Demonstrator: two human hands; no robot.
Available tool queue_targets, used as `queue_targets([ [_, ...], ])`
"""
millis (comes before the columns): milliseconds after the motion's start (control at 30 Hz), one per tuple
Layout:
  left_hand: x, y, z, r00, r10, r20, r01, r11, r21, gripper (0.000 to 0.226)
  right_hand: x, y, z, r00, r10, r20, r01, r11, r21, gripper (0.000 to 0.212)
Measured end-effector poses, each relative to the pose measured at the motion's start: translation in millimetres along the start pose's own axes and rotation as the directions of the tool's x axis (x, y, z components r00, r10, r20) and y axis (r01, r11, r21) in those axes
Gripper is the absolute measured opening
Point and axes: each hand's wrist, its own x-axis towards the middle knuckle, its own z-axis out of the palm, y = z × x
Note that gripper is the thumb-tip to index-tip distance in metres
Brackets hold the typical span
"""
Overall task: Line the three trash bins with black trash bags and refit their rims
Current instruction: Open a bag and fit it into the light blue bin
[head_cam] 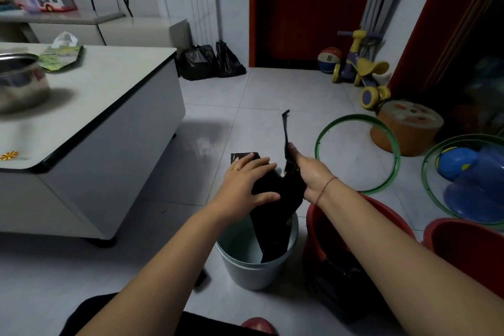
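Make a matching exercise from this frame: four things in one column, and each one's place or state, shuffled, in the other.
Things
1. trash bag
2. pale bin
3. green rim nearest the hands
4. red bin beside the pale bin

Places or states
A. lies on the floor tiles, fitted to no bin
B. stands under the right forearm
C. pinched by the right hand, with the left hand laid on it
D. stands on the floor with the bag's lower end hanging into it

Pairs: 1-C, 2-D, 3-A, 4-B
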Motion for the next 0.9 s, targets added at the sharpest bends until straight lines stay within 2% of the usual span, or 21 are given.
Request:
queue_targets([
  [133,2,2,1,0.998,0.058,0.026,-0.060,0.993,0.102,0.065,0,-2,0,0.987,0.063,0.146,-0.072,0.996,0.060,0.050],
  [300,3,0,-2,0.999,0.034,0.016,-0.035,0.992,0.119,0.027,11,-2,-4,0.962,0.103,0.252,-0.114,0.993,0.033,0.049],
  [367,1,2,-4,0.999,-0.032,0.038,0.031,0.999,0.035,0.021,16,0,-4,0.980,0.086,0.179,-0.096,0.994,0.050,0.049],
  [433,-3,8,-8,0.982,-0.176,0.071,0.185,0.972,-0.143,0.017,24,1,-4,0.997,0.044,-0.065,-0.044,0.999,0.008,0.044],
  [500,-7,11,-10,0.926,-0.360,0.117,0.377,0.852,-0.363,0.015,30,5,-7,0.929,-0.073,-0.362,0.043,0.995,-0.091,0.039],
  [567,-11,13,-10,0.833,-0.514,0.206,0.524,0.611,-0.593,0.019,24,10,-11,0.816,-0.246,-0.523,0.143,0.963,-0.230,0.033],
  [633,-13,14,-10,0.766,-0.562,0.312,0.578,0.390,-0.717,0.020,0,24,-7,0.783,-0.372,-0.498,0.250,0.922,-0.295,0.029],
  [733,-12,19,-8,0.755,-0.529,0.388,0.534,0.153,-0.832,0.017,-37,55,8,0.850,-0.410,-0.330,0.310,0.896,-0.317,0.021],
  [833,-11,23,-7,0.750,-0.486,0.449,0.521,0.016,-0.853,0.017,-56,74,23,0.870,-0.442,-0.221,0.369,0.879,-0.303,0.017],
  [900,-12,21,-5,0.750,-0.464,0.472,0.527,-0.013,-0.850,0.019,-65,73,27,0.815,-0.525,-0.243,0.443,0.837,-0.322,0.027],
])
